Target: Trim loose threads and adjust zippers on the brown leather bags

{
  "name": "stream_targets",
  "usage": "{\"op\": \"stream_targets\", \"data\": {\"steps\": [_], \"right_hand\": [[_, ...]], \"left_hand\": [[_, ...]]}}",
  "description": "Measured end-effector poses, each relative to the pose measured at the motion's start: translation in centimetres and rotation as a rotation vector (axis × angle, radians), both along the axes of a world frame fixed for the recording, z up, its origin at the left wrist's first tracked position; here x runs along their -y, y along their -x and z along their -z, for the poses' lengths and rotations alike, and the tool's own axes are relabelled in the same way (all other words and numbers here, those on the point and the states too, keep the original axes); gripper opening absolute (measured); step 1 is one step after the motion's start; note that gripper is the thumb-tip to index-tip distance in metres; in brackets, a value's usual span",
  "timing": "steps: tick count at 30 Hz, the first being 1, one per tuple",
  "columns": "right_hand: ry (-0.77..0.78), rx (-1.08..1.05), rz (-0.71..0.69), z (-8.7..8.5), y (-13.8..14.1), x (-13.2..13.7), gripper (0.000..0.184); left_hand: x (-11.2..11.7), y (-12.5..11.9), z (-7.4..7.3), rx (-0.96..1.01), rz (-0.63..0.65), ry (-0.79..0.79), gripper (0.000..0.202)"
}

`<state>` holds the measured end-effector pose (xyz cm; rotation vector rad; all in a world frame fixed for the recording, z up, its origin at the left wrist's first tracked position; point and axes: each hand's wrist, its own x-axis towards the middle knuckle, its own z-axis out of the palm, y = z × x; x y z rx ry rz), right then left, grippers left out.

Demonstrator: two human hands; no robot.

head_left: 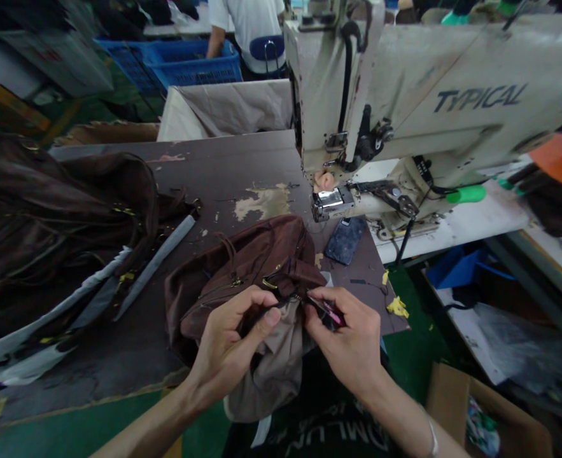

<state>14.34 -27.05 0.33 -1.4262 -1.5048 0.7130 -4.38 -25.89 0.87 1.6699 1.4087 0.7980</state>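
A brown leather bag (256, 261) with a beige lining lies at the near edge of a dark worktable (223, 172). My left hand (233, 343) pinches the bag's zipper edge between thumb and fingers. My right hand (350, 340) is closed on a small pink-handled tool (328, 310) whose tip meets the same edge. Both hands sit close together just above the lining, which hangs off the table toward me.
A cream sewing machine (433, 108) stands at the right, with a dark phone (345, 240) below its head. More brown bags (46, 216) and grey strips are piled at left. Blue crates (185, 63) and a person in a white shirt (249, 25) are behind. A cardboard box (491, 413) sits lower right.
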Motion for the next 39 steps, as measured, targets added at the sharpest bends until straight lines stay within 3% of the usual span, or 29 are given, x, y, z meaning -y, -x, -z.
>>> {"op": "stream_targets", "data": {"steps": [5,12,16,19,21,28,33,35,39], "right_hand": [[0.079,-0.051,0.006,0.0,-0.3,-0.2,0.012],[0.013,0.006,-0.132,-1.5,-0.9,-0.4,0.026],[-0.085,0.224,-0.291,-1.3,-1.1,-0.4,0.040],[-0.192,0.430,-0.273,-0.7,-1.0,-0.6,0.034],[-0.228,0.460,-0.259,-0.3,-0.8,-0.9,0.029],[0.028,0.171,-0.332,-1.0,-0.2,-0.5,0.021],[0.166,-0.032,-0.635,-2.9,0.4,1.2,0.012],[0.248,-0.083,-0.610,-3.2,0.2,1.1,0.010],[0.268,-0.034,-0.303,-2.5,-0.8,-0.3,0.024]], "left_hand": [[-0.3,0.3,0.4,0.117,-0.040,0.128,0.019],[0.0,0.4,0.4,0.083,-0.031,0.063,0.017],[0.1,0.1,0.2,0.099,-0.016,0.044,0.014],[0.0,-0.1,0.2,0.138,-0.003,0.062,0.014],[0.0,-0.1,0.3,0.146,0.005,0.070,0.014],[-0.2,-0.2,0.2,0.095,-0.013,0.062,0.017],[-1.2,-0.1,0.4,0.159,-0.125,0.101,0.021],[-1.4,0.0,0.5,0.193,-0.115,0.153,0.023],[-1.2,0.3,0.6,0.294,-0.093,0.272,0.025]]}}
